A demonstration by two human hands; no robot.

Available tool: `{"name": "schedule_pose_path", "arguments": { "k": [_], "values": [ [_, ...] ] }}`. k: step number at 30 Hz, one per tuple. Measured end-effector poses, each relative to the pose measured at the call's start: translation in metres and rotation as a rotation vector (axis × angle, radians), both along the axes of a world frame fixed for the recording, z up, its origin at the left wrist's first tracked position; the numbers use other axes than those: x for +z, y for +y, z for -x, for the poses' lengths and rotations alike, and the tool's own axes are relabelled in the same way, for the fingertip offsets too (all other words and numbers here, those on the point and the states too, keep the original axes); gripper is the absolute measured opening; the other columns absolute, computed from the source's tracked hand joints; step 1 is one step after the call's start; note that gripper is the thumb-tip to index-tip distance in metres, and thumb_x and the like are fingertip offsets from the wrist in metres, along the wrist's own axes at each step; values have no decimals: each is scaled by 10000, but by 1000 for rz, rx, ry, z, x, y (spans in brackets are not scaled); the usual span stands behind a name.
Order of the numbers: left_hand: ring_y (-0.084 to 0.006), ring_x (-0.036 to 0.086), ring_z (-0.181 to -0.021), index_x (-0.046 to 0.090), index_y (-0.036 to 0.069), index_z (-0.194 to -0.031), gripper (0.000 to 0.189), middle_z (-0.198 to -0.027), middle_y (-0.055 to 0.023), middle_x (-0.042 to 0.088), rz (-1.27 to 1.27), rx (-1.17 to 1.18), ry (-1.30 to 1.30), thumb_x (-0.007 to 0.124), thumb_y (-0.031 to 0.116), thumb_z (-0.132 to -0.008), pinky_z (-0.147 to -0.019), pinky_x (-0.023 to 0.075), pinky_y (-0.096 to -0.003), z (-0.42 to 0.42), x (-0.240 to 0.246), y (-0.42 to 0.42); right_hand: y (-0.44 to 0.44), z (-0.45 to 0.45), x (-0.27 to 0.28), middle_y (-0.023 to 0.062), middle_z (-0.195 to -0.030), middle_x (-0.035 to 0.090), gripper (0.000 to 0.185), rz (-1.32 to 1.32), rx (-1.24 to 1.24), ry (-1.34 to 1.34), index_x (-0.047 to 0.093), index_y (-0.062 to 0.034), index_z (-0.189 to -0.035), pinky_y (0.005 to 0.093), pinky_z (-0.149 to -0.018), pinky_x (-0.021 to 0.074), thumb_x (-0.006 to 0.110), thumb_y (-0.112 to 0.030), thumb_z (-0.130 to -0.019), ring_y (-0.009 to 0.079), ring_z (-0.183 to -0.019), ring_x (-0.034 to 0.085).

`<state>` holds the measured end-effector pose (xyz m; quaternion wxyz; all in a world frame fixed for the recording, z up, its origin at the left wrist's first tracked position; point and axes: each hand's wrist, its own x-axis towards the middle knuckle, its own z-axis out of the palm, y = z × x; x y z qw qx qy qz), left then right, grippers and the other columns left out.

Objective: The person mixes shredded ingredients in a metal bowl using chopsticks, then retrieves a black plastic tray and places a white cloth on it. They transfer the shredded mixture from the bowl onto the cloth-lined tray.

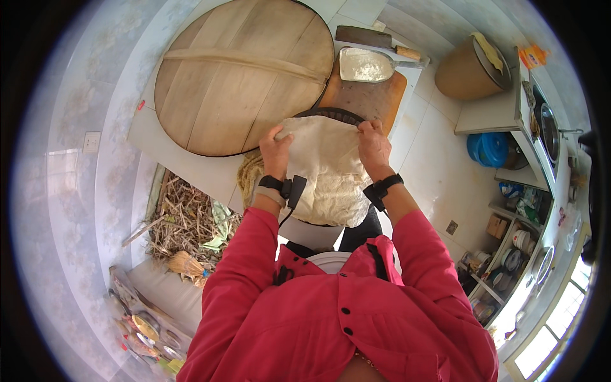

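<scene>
A pale cream cloth (324, 162) is spread over a round dark rack or tray (334, 113), whose slatted far rim shows beyond it. My left hand (275, 148) holds the cloth's far left edge between thumb and fingers. At the far right corner, my right hand (374, 145) pinches the cloth with curled fingers. Creases run across the near half, which hangs down toward my body. The cloth hides most of the rack. Beside my left wrist lies a crumpled yellowish towel (249, 174).
A large round wooden lid (243, 76) covers much of the white tiled counter (200, 176). Beyond the cloth, a metal scoop (366, 65) rests on a wooden board (363, 98), near a cleaver (365, 37). Dry stalks (186, 215) and a straw brush (187, 262) lie below left.
</scene>
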<state>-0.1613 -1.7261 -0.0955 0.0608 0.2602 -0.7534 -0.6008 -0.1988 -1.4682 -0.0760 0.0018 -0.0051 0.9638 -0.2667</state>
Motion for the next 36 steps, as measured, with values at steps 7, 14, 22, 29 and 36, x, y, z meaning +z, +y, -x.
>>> {"name": "schedule_pose_path", "arguments": {
  "k": [7, 14, 22, 29, 36],
  "values": [
    [-106, 590, -733, 736, -51, -1048, 249, -774, -21, 674, -48, -46, -7, 753, 61, -826, -693, 484, -274, -1, 3, -5, 25, 3, 5, 190, -1022, 716, 246, 447, -48, -136, 656, -145, -1185, 417, -859, 534, 634, -97, -945, 370, -997, 688],
    [-114, 618, -901, 721, -10, -1054, 205, -1050, -39, 708, -241, -107, 67, 719, -10, -848, -832, 478, -250, 0, 3, -9, 40, 12, -11, 75, -979, 732, 194, 713, -7, -159, 703, -8, -1129, 300, -854, 520, 647, -51, -949, 153, -949, 666],
    [-159, 666, -919, 722, -19, -1083, 322, -1036, -92, 727, -91, -12, 160, 668, -55, -768, -823, 520, -286, 7, -23, -9, 18, 14, 2, 165, -1134, 706, 310, 337, 36, 88, 688, -66, -1207, 373, -912, 528, 637, -57, -901, 351, -1043, 677],
    [-184, 673, -893, 728, -10, -1095, 350, -982, -111, 732, 8, 19, 157, 651, -32, -754, -824, 523, -299, 5, -35, -16, 23, 0, 16, 152, -1158, 683, 357, 167, -7, -109, 668, -123, -1231, 431, -895, 528, 644, -119, -875, 376, -1079, 655],
    [-259, 706, -870, 735, -20, -1047, 308, -968, -161, 739, 228, 45, 147, 616, -38, -763, -813, 545, -346, 6, -27, -12, 8, -6, 10, 138, -1095, 648, 298, 23, -122, -50, 661, -140, -1166, 471, -851, 534, 634, -165, -871, 385, -1011, 662]
  ]
}}
